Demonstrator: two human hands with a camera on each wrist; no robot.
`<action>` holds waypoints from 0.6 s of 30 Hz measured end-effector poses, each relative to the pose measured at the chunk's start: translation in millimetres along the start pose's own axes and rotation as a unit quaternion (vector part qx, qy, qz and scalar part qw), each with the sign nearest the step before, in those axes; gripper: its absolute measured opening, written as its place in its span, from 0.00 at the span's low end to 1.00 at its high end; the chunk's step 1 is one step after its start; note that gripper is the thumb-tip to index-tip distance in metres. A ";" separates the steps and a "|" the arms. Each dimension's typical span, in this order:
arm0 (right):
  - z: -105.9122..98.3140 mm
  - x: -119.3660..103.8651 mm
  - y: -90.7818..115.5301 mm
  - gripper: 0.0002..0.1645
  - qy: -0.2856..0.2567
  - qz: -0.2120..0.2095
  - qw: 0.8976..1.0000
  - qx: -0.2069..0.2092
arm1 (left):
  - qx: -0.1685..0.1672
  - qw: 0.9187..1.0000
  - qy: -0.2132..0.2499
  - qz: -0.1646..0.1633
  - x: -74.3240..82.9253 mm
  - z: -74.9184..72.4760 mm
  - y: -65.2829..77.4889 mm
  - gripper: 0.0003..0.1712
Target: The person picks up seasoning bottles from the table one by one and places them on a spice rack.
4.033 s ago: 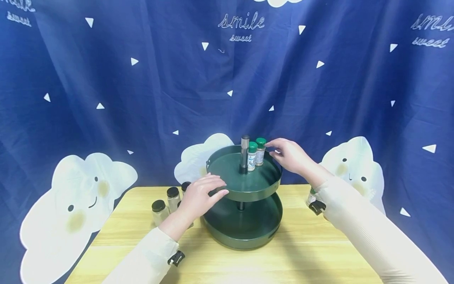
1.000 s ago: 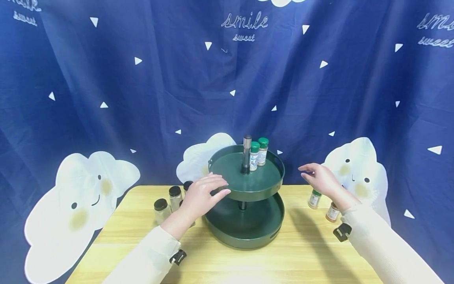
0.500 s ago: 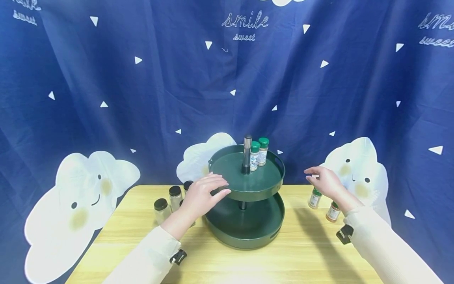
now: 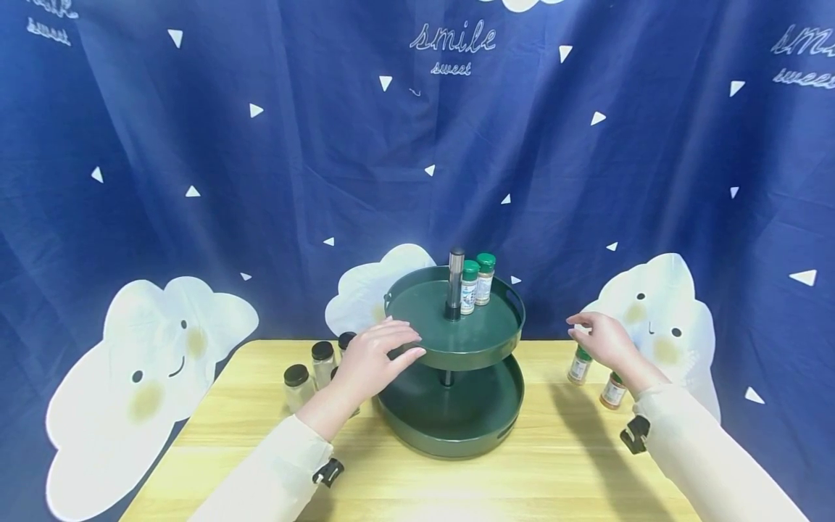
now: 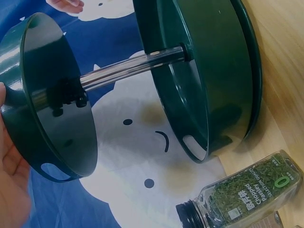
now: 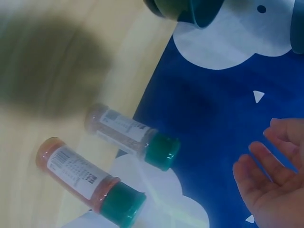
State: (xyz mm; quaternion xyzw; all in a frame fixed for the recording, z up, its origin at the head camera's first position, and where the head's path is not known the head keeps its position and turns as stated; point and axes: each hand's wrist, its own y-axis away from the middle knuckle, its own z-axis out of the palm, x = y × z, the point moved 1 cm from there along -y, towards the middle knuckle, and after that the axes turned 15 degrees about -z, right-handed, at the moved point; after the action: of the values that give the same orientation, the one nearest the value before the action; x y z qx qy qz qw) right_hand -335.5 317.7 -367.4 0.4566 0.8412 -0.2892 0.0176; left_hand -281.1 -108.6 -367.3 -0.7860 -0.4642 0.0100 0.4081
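Observation:
A dark green two-tier round tray (image 4: 450, 433) stands on the table, its tiers joined by a shiny central post. My left hand (image 4: 372, 355) holds the upper tier's front-left rim, fingers over the edge and thumb by the outer wall. The left wrist view shows that tier's wall (image 5: 10, 95) against the hand. On the upper tier stand two green-capped seasoning shakers, one shaker (image 4: 468, 290) beside the post and another shaker (image 4: 484, 281) behind it. My right hand (image 4: 603, 339) hovers with nothing in it, fingers loosely bent, above two more green-capped shakers, the paler one (image 4: 578, 367) and the orange-brown one (image 4: 613, 392).
Several black-lidded glass jars (image 4: 297, 388) stand left of the tray, partly hidden by my left arm; a jar (image 5: 251, 190) in the left wrist view reads "Chopped Parsley". A wooden table (image 4: 457, 489) carries everything. Behind it hangs a blue curtain (image 4: 326, 174) with cloud prints.
My right hand has withdrawn from beside the shakers on the upper tier, moving right and down over the table, and lately it has barely drifted. My left hand stays at the rim.

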 end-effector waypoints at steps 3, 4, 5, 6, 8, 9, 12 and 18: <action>2.3 3.3 1.6 0.16 0.004 0.002 1.000 0.000 | -0.001 1.000 0.000 0.001 0.0 -0.2 -0.1 0.15; 3.2 5.0 2.0 0.16 0.005 0.003 1.000 -0.001 | -0.001 1.000 0.001 0.001 -0.2 0.0 -0.2 0.15; 4.0 6.6 2.6 0.16 0.007 0.003 1.000 -0.002 | 0.000 1.000 0.002 0.003 -0.3 0.1 -0.2 0.15; 4.8 8.0 3.2 0.17 0.009 0.005 1.000 -0.004 | 0.000 1.000 0.003 0.004 -0.3 0.1 -0.2 0.15; 6.2 10.3 4.2 0.17 0.012 0.008 1.000 -0.005 | 0.001 1.000 0.004 0.004 -0.5 0.3 -0.1 0.15; 6.6 11.1 4.5 0.17 0.012 0.009 1.000 -0.006 | 0.001 1.000 0.004 0.003 -0.6 0.4 -0.1 0.16; 8.0 13.6 5.0 0.17 0.012 0.014 1.000 -0.004 | 0.002 1.000 0.001 0.001 -1.0 0.9 -0.3 0.16; 11.6 19.2 6.6 0.16 0.019 0.018 1.000 -0.003 | 0.001 1.000 0.000 -0.001 -1.4 1.1 -0.2 0.15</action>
State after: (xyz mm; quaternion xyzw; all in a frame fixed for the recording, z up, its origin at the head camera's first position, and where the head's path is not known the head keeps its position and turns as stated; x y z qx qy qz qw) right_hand -344.3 329.2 -385.9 0.4774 0.8335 -0.2780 0.0082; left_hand -282.5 -108.9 -368.4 -0.7853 -0.4650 0.0101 0.4086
